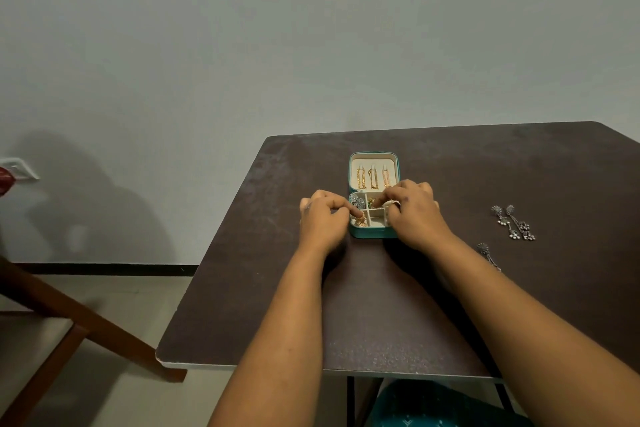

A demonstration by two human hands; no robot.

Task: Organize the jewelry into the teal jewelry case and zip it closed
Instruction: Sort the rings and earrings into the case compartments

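Your left hand (320, 215) sits at the left edge of the teal jewelry case (372, 234), fingers curled in a narrow grip, the forefinger tip down on a small gold piece (360, 221) in the near-left compartment; whether you pinch it or just press it, I cannot tell. The case lies open on the tabletop (381, 305), its lid flat on the far side with three gold chains (373, 177) hanging lengthwise along the lid's lining. Your right hand (412, 210) covers the case's right side, fingers curled over the compartments there; what that grip holds is hidden.

Now look right of the case: a pair of silver drop earrings (514, 222) lies well apart from it, long axes running near-to-far with a slight slant, and one more silver earring (487, 255) lies nearer you, partly behind your right forearm. Those are still out, and your right hand is plainly the nearer one, so I'd judge the next reach goes rightward from the case.
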